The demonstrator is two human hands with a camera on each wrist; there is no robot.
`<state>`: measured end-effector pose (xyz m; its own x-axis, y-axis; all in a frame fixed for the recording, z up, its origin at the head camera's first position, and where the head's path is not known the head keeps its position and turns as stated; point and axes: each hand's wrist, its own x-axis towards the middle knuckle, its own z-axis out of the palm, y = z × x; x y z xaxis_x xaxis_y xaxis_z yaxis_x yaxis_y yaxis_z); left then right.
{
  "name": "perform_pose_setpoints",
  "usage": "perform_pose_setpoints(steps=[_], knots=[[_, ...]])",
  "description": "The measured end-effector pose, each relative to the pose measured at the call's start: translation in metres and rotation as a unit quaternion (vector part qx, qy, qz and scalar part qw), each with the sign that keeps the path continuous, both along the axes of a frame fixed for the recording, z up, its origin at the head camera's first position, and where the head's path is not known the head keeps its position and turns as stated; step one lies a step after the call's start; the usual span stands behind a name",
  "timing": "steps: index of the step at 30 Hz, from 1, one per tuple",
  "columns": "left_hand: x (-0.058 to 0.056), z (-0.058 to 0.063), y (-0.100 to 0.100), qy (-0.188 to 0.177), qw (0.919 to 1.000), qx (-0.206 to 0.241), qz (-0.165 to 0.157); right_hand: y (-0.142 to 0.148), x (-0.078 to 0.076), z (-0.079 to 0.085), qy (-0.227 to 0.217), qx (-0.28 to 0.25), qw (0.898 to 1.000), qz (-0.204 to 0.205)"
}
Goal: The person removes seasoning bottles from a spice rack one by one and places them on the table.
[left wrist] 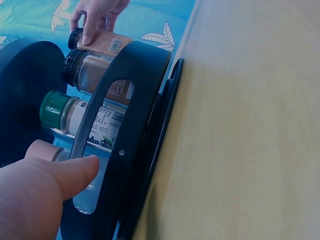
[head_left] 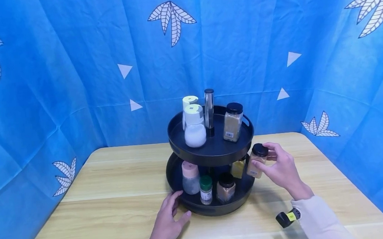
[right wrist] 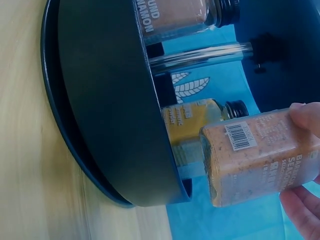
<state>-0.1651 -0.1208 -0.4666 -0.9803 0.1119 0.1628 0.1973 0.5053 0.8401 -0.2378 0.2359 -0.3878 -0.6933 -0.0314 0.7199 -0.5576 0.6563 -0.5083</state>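
Note:
My right hand (head_left: 283, 166) holds a black-capped seasoning jar (head_left: 257, 161) between thumb and fingers, tilted, at the right rim of the two-tier turntable rack (head_left: 219, 209). In the right wrist view this jar (right wrist: 260, 155) has reddish-brown contents and a barcode label; it overlaps a yellow spice jar (right wrist: 192, 120) on the lower tier. My left hand (head_left: 167, 221) is at the lower tier's front left rim, fingers loosely bent and thumb apart. In the left wrist view its thumb (left wrist: 75, 175) lies over the rim's handle slot, in front of a pink-capped bottle (left wrist: 42, 150).
On the lower tier also stand a green-capped jar (head_left: 206, 190) and a brown spice jar (head_left: 225, 187). The upper tier (head_left: 211, 157) carries two white-capped bottles, the front one (head_left: 194, 126) white, and a tan spice jar (head_left: 233, 123) near the metal post (head_left: 209, 108). Blue curtains (head_left: 240, 55) surround the wooden table (head_left: 123, 200).

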Motion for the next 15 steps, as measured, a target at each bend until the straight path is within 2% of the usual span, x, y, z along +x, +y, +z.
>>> perform_pose_setpoints(steps=[15], knots=[[-0.0002,0.0,-0.0005,0.001,1.0,-0.002,-0.002,0.0086,-0.0017,0.0008,-0.006,-0.013,1.0,-0.006]])
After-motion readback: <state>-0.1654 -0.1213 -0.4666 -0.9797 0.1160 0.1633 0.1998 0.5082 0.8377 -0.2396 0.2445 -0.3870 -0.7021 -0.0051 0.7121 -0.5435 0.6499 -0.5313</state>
